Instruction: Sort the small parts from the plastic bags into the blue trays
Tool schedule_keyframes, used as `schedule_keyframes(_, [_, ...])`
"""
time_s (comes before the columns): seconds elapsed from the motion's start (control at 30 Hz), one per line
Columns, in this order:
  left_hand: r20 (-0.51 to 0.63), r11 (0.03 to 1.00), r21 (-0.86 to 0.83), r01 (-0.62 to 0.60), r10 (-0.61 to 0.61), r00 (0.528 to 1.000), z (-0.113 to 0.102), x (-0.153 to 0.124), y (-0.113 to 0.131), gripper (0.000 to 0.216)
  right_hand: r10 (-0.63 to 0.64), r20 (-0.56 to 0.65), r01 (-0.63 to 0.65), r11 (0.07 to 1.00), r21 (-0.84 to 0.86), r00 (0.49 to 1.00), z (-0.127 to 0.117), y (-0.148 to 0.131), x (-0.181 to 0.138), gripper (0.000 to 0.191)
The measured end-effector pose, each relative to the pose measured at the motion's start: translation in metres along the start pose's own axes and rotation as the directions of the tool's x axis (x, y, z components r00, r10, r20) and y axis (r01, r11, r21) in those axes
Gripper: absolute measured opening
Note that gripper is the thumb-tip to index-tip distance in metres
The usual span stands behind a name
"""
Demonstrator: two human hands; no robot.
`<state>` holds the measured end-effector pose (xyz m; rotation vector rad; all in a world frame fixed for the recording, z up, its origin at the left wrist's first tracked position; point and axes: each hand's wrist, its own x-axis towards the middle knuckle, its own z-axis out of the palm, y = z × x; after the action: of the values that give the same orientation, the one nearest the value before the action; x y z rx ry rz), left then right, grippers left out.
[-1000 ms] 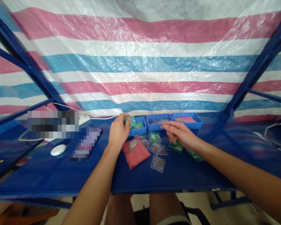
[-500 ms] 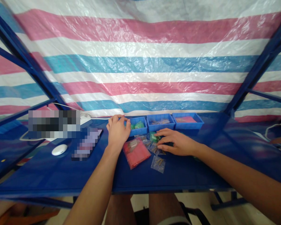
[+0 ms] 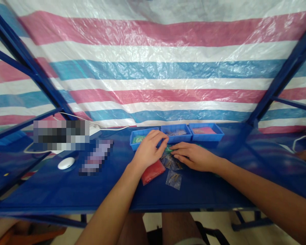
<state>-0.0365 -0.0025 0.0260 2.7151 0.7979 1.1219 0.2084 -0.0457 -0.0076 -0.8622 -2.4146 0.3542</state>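
Note:
My left hand (image 3: pixel 151 148) hovers over the pink-red bags (image 3: pixel 153 172), thumb apart from its bent fingers, with nothing visible in it. Its fingertips point at a small green bag (image 3: pixel 168 149). At that bag's right edge, the fingertips of my right hand (image 3: pixel 197 157) close on it. Under and beside the right hand lie small clear bags of thin brass-coloured pins (image 3: pixel 171 162). Nearer the front, a separate clear bag (image 3: pixel 173 179) also contains pins. My left hand covers part of the pink-red bags.
Behind the hands stand a blue bin with green bags (image 3: pixel 134 146), a blue bin with clear bags (image 3: pixel 176 137) and a blue bin with pink bags (image 3: pixel 207 137). To the left lie a phone (image 3: pixel 98 156) and a white oval object (image 3: pixel 66 163). Striped sheeting (image 3: pixel 153 71) hangs behind.
My left hand has moved right and nearer, from the left bin's edge to above the pink-red bags, close to my right hand. The right hand stays by the green bag.

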Motion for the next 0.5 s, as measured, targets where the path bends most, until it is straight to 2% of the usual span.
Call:
schedule_keyframes(0.17, [0.049, 0.998, -0.055, -0.005, 0.008, 0.999, 0.008, -0.001, 0.006, 0.021, 0.03, -0.038, -0.028, 0.999, 0.041, 0.999, -0.002, -0.001, 0.003, 0.031])
schedule_keyframes(0.3, [0.011, 0.994, -0.098, 0.043, -0.042, 0.999, 0.01, -0.002, 0.006, 0.033, 0.119, -0.182, -0.084, 0.978, 0.194, 0.976, -0.004, -0.002, 0.006, 0.027])
schedule_keyframes(0.4, [0.001, 0.986, -0.121, 0.114, -0.114, 0.993, 0.013, -0.002, 0.004, 0.043, 0.285, -0.264, -0.152, 0.89, 0.429, 0.921, -0.003, 0.001, 0.007, 0.023])
schedule_keyframes(0.5, [0.018, 0.963, -0.18, 0.201, -0.201, 0.979, 0.018, -0.001, 0.001, 0.037, 0.43, -0.213, -0.203, 0.734, 0.648, 0.877, -0.001, 0.005, 0.007, 0.028])
